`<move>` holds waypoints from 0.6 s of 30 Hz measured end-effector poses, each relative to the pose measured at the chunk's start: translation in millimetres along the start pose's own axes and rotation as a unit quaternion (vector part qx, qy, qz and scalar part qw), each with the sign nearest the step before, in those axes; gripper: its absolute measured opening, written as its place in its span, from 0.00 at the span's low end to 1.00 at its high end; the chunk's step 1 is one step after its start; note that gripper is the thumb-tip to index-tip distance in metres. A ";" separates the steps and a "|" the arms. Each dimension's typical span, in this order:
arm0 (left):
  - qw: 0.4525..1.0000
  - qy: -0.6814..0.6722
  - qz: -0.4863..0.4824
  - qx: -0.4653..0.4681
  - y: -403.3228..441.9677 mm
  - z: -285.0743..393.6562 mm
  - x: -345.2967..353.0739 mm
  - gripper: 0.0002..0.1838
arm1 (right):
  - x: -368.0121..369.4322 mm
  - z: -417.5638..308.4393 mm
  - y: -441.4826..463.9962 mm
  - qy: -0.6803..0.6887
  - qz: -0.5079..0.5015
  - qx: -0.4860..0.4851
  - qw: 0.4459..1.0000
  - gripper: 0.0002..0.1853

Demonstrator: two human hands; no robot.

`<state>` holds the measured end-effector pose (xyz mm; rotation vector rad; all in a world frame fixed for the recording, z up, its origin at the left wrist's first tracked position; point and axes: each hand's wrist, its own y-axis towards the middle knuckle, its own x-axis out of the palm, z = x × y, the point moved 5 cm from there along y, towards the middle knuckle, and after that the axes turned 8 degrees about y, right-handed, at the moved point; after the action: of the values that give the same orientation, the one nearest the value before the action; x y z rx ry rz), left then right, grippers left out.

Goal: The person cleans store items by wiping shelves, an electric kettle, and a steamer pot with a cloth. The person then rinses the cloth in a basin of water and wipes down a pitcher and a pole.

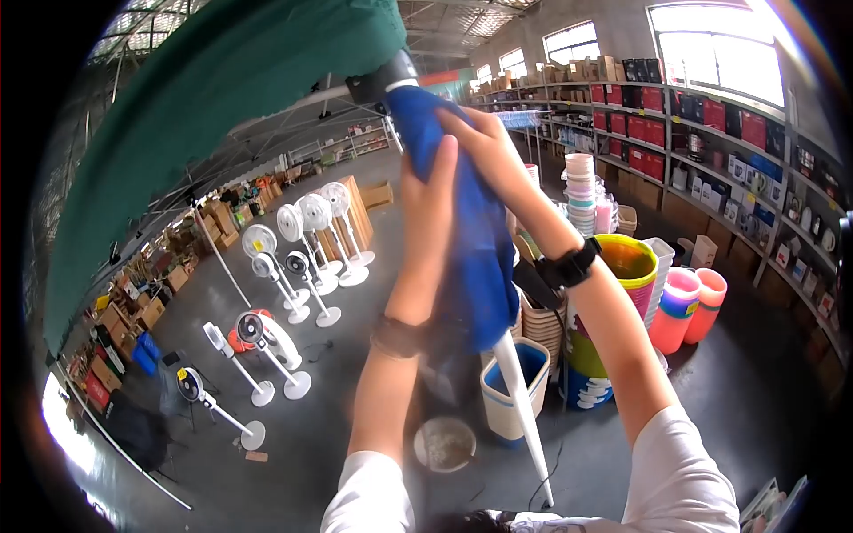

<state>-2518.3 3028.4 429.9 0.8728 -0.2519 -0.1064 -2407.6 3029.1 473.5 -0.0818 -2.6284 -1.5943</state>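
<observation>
A blue cloth is wrapped around the upper part of a white pole and hangs down along it. My left hand presses the cloth from the left, thumb pointing up, its fingers partly hidden. On the other side, my right hand is closed over the cloth near its top, fingers bent around the pole. Just above the cloth is the dark bracket of the frame, where the pole meets the green canopy. Motion blurs the cloth's lower left side.
White standing fans are grouped on the floor at left. At right stand a cream bin, a yellow-rimmed basket and pink containers. A white bucket is on the floor below. Stocked shelves line the right wall.
</observation>
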 end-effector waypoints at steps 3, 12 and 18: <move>0.999 -0.020 -0.025 -0.031 -13.7 -13.6 -5.4 0.25 | -5.2 2.7 -34.9 -0.031 -0.008 -0.008 0.999 0.17; 0.995 -0.044 0.011 -0.085 -76.1 -41.1 -1.8 0.25 | -23.2 33.1 -109.7 -0.011 0.022 0.023 0.999 0.12; 0.990 -0.036 0.034 -0.129 -134.6 -80.0 2.0 0.29 | -45.8 51.6 -182.7 -0.016 0.045 0.039 0.998 0.09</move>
<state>-2494.1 3001.4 277.6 0.6037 -0.3265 -0.1051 -2378.1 2990.0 284.5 -0.2203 -2.6655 -1.4726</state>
